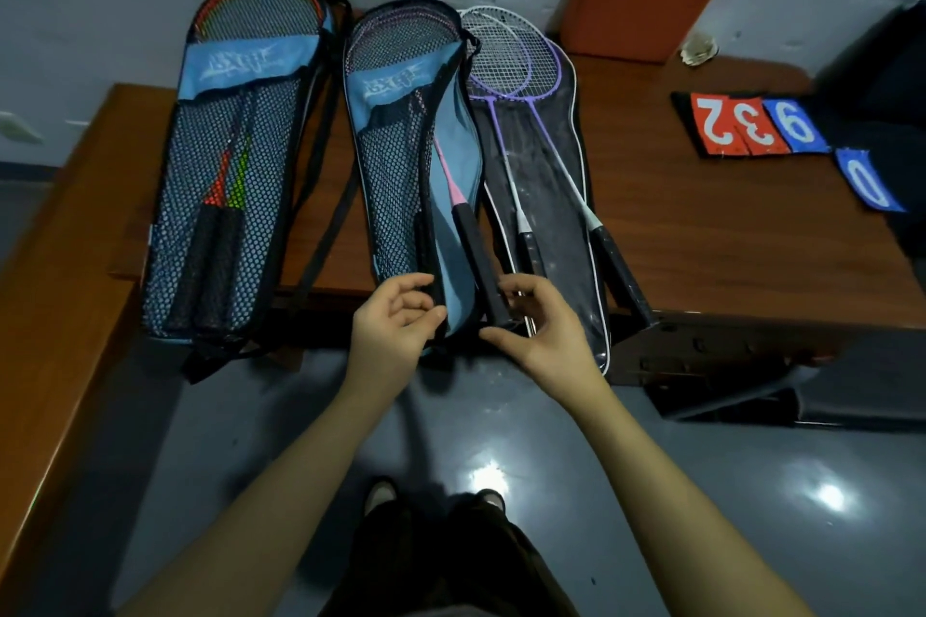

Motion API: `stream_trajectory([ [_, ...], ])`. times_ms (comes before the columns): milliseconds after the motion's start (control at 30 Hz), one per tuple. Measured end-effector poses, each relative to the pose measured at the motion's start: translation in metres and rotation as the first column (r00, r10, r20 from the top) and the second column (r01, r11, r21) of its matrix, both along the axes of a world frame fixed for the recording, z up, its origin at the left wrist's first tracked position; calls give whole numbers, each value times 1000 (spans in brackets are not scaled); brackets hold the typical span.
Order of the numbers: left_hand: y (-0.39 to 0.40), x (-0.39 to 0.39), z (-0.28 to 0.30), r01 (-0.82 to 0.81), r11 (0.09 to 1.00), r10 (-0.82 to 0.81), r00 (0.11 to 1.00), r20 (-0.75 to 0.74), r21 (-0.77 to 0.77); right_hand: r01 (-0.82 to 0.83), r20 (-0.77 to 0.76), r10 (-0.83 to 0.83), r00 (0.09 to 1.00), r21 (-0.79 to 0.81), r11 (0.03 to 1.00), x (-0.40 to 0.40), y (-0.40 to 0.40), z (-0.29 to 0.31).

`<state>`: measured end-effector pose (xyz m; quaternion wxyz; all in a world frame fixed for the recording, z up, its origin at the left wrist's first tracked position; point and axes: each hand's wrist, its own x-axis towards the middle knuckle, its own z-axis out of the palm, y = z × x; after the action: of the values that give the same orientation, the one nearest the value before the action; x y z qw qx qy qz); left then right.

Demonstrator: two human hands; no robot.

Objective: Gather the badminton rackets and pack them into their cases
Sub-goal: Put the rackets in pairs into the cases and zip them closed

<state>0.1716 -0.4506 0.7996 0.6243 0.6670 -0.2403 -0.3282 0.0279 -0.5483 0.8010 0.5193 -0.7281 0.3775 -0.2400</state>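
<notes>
Three racket cases lie side by side on a brown table (711,236). The left blue mesh case (220,195) holds a red and a green racket. The middle blue mesh case (401,175) lies open along its right side, with a pink racket (458,195) inside, its black grip showing. My left hand (396,321) pinches the case's black edge near its bottom end. My right hand (538,321) is at the butt of the pink racket's grip, fingers curled around it. On the right, two purple-and-white rackets (521,80) rest on top of a clear case (556,195).
An orange block (636,0) leans against the back wall. Red and blue number cards (751,123) lie at the table's right, beside a dark object (882,80). A wooden bench side (65,236) runs along the left. My shoes (381,491) stand on the glossy floor.
</notes>
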Motion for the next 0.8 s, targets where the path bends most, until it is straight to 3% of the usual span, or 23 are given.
stream_trajectory([
  [133, 3, -4, 3, 53, 999, -53, 998, -34, 8, 76, 47, -68, 997, -180, 981, 15, 13, 7],
  [367, 5, -2, 15, 15, 998, -27, 978, -207, -57, 71, -166, -127, 978, -307, 949, 28, 19, -2],
  [467, 6, 2, 20, 2, 997, -23, 960, -280, -76, 137, -177, -170, 969, -186, 973, 21, 25, -7],
  [600, 7, 1, 23, -24, 997, 0, 949, -315, -74, 263, -5, -263, 965, 52, 963, 24, 36, -5],
  [800, 8, -1, 20, -46, 997, 21, 934, -355, -63, 316, 123, -329, 936, 111, 942, 35, 41, -1],
])
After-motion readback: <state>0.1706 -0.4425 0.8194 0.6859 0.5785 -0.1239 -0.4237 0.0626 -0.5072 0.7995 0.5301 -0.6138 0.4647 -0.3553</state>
